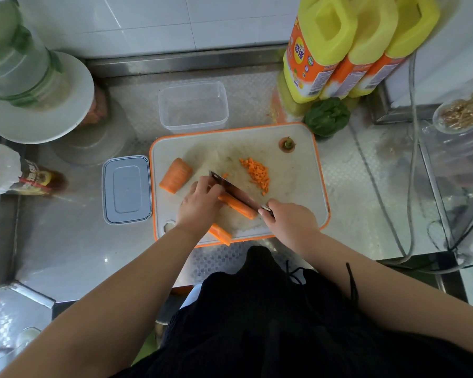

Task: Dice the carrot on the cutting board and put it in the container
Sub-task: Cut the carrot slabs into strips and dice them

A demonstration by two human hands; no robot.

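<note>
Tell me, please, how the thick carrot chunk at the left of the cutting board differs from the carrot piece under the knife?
The thick carrot chunk is a short, rounded stub; the carrot piece under the knife is a long, narrow strip. The chunk lies free, untouched; the strip is held down by the left hand while the right hand holds the knife on it. Both are orange and lie on the cutting board.

**Carrot, board, container: my stock at the board**

Cutting board (292, 203): white, orange-rimmed, flat on the counter. Carrot strip (239, 206): lying under my knife (234, 190), pressed by my left hand (200, 204). Carrot chunk (175, 175): uncut, board's left. Second strip (221, 233): near edge. Diced carrot (256, 174): small heap, centre-right. Carrot top (287, 144): far corner. Container (193, 106): clear, lidless, behind the board.
</note>
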